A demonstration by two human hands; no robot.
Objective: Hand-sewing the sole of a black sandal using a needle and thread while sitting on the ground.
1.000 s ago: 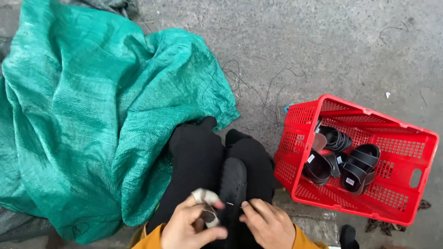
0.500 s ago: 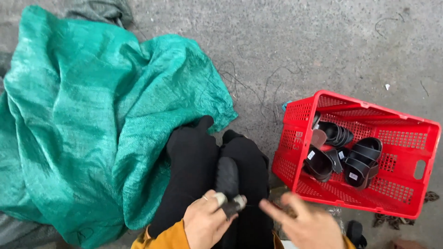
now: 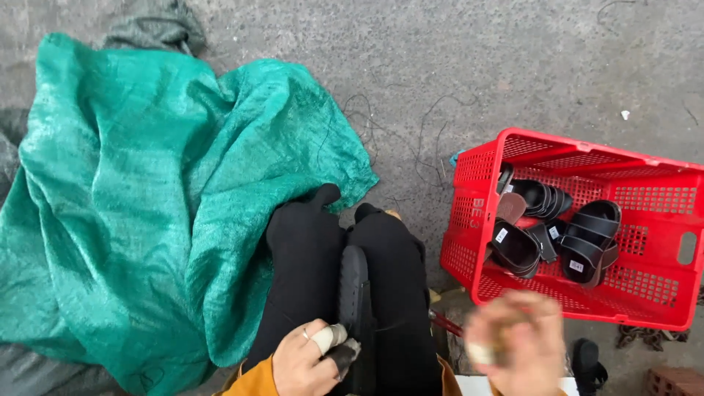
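On the person's lap, the black sandal lies lengthwise between the knees, now pinched at its near end by the left hand alone; the right hand has let go and swings, blurred, fingers loosely curled, toward the red crate.

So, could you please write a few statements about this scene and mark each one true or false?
1. The red basket holds black sandals. True.
2. The left hand holds the black sole that lies along the person's legs. True.
3. The green sack lies inside the basket. False: it is spread on the ground, on the other side of the legs from the basket.
4. The right hand rests inside the basket. False: it is blurred, in front of the basket's near wall, and away from the sole.
5. The left hand has a taped finger. True.
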